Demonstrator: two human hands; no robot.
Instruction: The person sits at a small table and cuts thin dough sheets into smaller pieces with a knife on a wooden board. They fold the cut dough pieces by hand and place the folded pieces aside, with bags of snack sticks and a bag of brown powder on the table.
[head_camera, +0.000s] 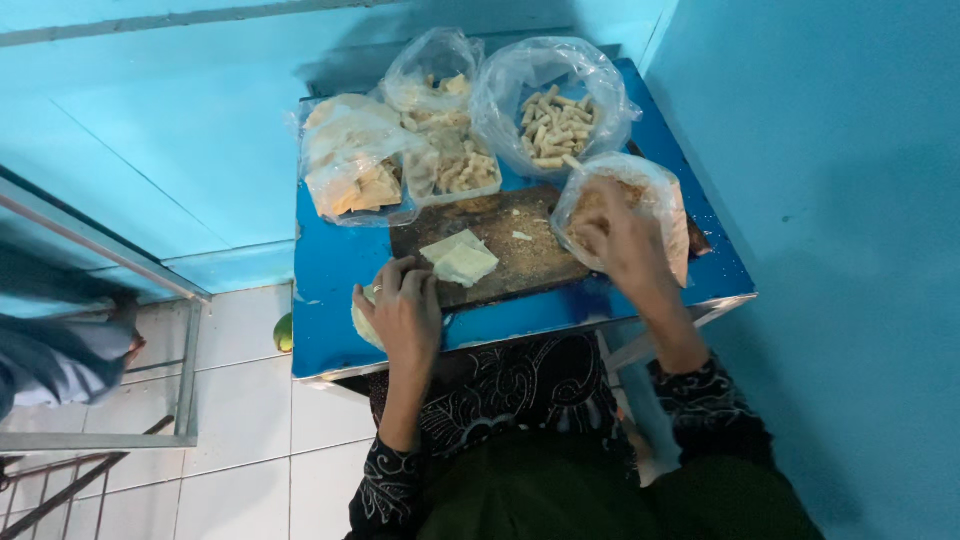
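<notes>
Back of my tabletop (330, 260) is jammed with plastic bags (440, 130); cutting board (520, 255) fills the middle; only bare blue strips front-left and along the near edge; wall hugs the right.

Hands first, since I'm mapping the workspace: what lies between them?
In the head view, pale folded wrappers lie on the dark cutting board, between the left hand and the right hand.

Bag of rolled sticks (556, 125); green fruit (284, 333) on white tiles (260, 440).

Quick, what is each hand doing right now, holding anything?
Left hand: curled over a pale wrapper stack; grip unclear.
Right hand: reaching into the plastic bag; grip cannot be told.
</notes>
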